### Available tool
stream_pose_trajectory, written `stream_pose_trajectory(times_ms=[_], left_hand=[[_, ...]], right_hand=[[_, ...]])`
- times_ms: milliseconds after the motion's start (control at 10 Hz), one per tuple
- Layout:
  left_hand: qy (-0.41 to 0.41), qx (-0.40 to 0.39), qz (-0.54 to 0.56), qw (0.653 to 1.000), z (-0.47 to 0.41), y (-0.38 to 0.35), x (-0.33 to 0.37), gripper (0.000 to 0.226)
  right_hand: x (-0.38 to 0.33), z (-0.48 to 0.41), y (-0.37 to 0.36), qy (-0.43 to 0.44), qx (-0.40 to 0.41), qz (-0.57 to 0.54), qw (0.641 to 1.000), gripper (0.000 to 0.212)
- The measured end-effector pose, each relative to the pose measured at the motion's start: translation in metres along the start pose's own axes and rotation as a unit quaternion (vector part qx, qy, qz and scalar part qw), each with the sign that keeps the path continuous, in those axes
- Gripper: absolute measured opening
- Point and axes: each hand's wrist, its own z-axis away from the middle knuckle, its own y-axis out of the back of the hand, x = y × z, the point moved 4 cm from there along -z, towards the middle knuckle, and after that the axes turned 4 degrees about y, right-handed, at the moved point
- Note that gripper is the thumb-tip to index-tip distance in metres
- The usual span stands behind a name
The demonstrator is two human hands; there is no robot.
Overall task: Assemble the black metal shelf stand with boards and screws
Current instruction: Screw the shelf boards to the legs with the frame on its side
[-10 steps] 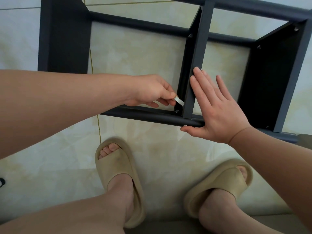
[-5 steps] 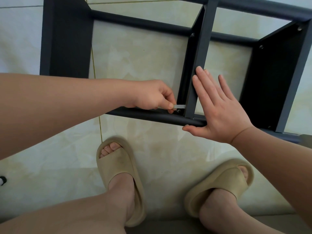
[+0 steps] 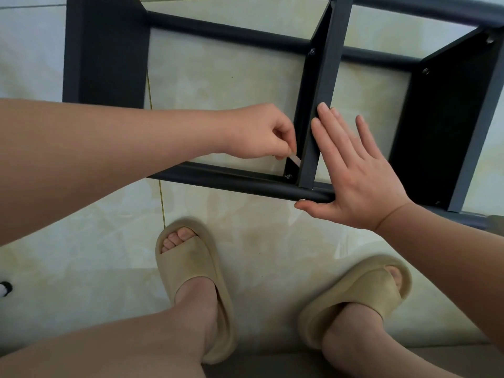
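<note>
We have the pale tiled floor (image 3: 245, 236) carrying the black metal shelf frame (image 3: 106, 50), laid on its side just ahead of our feet so the joints face us. Its dark middle shelf board (image 3: 324, 91) stands on edge across the near rail (image 3: 231, 184). Our right hand (image 3: 354, 181) lies flat against board and rail, fingers (image 3: 331, 137) straight and spread, we judge to keep the joint from shifting. Our left hand (image 3: 261, 132) pinches a small silvery hex key (image 3: 295, 160) in the corner, just above the small black screw (image 3: 288, 176). Board and rail crowd the key. Open room for swinging it lies leftward.
</note>
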Motion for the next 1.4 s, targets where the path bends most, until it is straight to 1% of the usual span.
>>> stream_pose_trajectory(times_ms=[100,200,400,500,600,700,900,1000,1200,1400], left_hand=[[0.046,-0.004,0.104,0.993,-0.002,-0.005,-0.004,0.015],[0.105,-0.023,0.201,0.974,-0.003,-0.012,-0.010,0.010],[0.152,-0.027,0.302,0.941,-0.005,-0.016,-0.013,0.011],[0.162,-0.052,0.333,0.927,-0.005,-0.017,-0.011,0.012],[0.154,-0.034,0.314,0.936,-0.008,-0.015,-0.009,0.010],[0.145,-0.021,0.272,0.951,-0.010,-0.013,-0.007,0.010],[0.166,-0.049,0.253,0.952,-0.007,-0.016,-0.010,0.012],[0.167,-0.050,0.249,0.953,-0.005,-0.016,-0.010,0.012],[0.153,-0.029,0.277,0.948,-0.008,-0.014,-0.007,0.011],[0.155,-0.052,0.264,0.951,-0.005,-0.018,-0.007,0.016]], right_hand=[[0.000,0.000,0.000,0.001,0.006,0.004,1.000,0.111],[0.000,0.000,0.000,0.004,0.011,0.005,1.000,0.111],[0.000,0.000,-0.001,0.009,0.008,-0.005,1.000,0.111],[0.000,0.000,-0.001,0.006,0.009,-0.015,1.000,0.111],[0.001,0.000,-0.001,0.004,0.008,-0.021,1.000,0.111],[0.001,0.000,-0.001,0.003,0.005,-0.025,1.000,0.111],[0.000,0.000,0.000,0.002,0.007,-0.032,0.999,0.111],[0.000,0.001,0.001,0.001,0.005,-0.033,0.999,0.110],[0.000,0.000,0.000,-0.001,0.002,-0.034,0.999,0.111],[0.000,0.000,0.000,-0.002,-0.002,-0.031,1.000,0.111]])
